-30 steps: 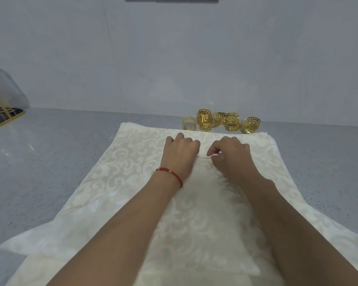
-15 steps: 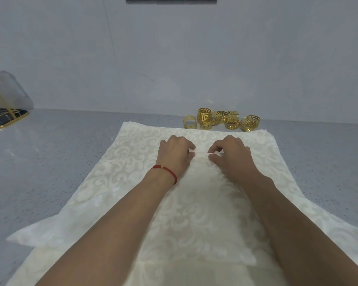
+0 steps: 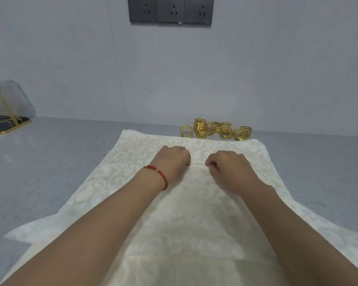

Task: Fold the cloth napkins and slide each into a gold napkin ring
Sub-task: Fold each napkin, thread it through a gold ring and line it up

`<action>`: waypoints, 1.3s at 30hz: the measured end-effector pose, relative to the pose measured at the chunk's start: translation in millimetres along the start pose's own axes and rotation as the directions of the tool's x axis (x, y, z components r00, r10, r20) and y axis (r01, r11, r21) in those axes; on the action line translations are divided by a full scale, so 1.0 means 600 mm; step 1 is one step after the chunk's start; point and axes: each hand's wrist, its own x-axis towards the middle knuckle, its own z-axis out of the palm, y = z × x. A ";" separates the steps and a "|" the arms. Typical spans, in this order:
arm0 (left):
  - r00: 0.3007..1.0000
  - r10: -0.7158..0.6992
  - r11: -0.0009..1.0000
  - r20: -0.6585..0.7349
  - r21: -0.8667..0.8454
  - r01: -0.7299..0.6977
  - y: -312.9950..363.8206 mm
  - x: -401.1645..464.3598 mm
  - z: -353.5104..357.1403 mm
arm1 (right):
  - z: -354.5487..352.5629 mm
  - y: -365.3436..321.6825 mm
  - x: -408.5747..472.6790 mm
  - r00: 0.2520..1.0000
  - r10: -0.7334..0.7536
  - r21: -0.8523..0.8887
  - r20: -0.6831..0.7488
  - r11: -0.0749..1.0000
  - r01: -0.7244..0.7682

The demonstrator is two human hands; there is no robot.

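Our left hand (image 3: 175, 162) and right hand (image 3: 225, 168) pinch the napkin (image 3: 194, 213) fold between them; gold napkin rings (image 3: 215, 130) lie straight beyond, slightly nearer our right grip.

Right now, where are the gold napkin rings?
In the head view the gold napkin rings sit clustered on the grey counter against the wall, just past the cream napkin's far edge, right of centre.

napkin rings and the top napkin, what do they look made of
Napkin rings: seemingly metal with a shiny gold finish, cut through in a key pattern; plated or solid is unclear. Top napkin: woven cream cloth, damask-like, with a faint sheen on its scroll pattern; fibre unclear.
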 end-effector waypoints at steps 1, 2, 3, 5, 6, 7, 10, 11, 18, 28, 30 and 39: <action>0.998 -0.056 0.995 -0.005 -0.081 0.055 0.001 -0.004 0.002 | 0.005 0.004 -0.004 0.999 0.029 0.085 -0.033 0.996 -0.026; 0.993 -0.114 0.979 -0.029 -0.173 0.107 0.001 -0.006 0.006 | 0.013 0.010 -0.006 0.997 0.051 0.150 -0.062 0.988 -0.041; 0.983 -0.169 0.956 -0.073 -0.257 0.145 0.001 -0.011 0.012 | 0.018 0.013 -0.007 0.995 0.065 0.183 -0.081 0.982 -0.050; 0.961 -0.240 0.917 -0.139 -0.358 0.177 -0.001 -0.017 0.028 | 0.021 0.018 -0.004 0.995 0.081 0.164 -0.063 0.984 -0.069; 0.960 -0.237 0.919 -0.148 -0.355 0.173 -0.002 -0.018 0.033 | 0.019 0.019 -0.002 0.994 0.094 0.135 -0.050 0.987 -0.087; 0.965 -0.216 0.934 -0.148 -0.319 0.160 -0.001 -0.019 0.037 | 0.016 0.018 -0.003 0.994 0.103 0.097 -0.043 0.990 -0.099; 0.968 -0.183 0.971 -0.173 -0.188 0.150 0.002 -0.021 0.040 | 0.012 0.011 -0.010 0.993 0.068 0.024 -0.095 0.998 -0.066; 0.963 -0.187 0.976 -0.196 -0.148 0.159 0.005 -0.023 0.038 | 0.011 0.011 -0.012 0.993 0.034 0.009 -0.111 0.999 -0.033; 0.994 -0.041 0.997 -0.100 0.055 0.047 0.009 -0.043 -0.007 | -0.014 0.006 -0.026 0.995 -0.087 -0.165 0.050 0.982 0.094; 0.959 -0.254 0.846 -0.125 -0.509 0.157 -0.016 -0.065 0.017 | 0.003 0.019 -0.042 0.996 0.073 0.075 -0.043 0.995 -0.070; 0.967 -0.232 0.864 -0.102 -0.479 0.157 -0.018 -0.066 0.016 | 0.002 0.020 -0.042 0.999 0.042 0.013 -0.032 0.999 -0.042; 0.990 -0.124 0.980 -0.067 -0.162 0.112 -0.009 -0.080 -0.019 | -0.029 0.006 -0.039 0.995 -0.095 -0.235 0.035 0.967 0.101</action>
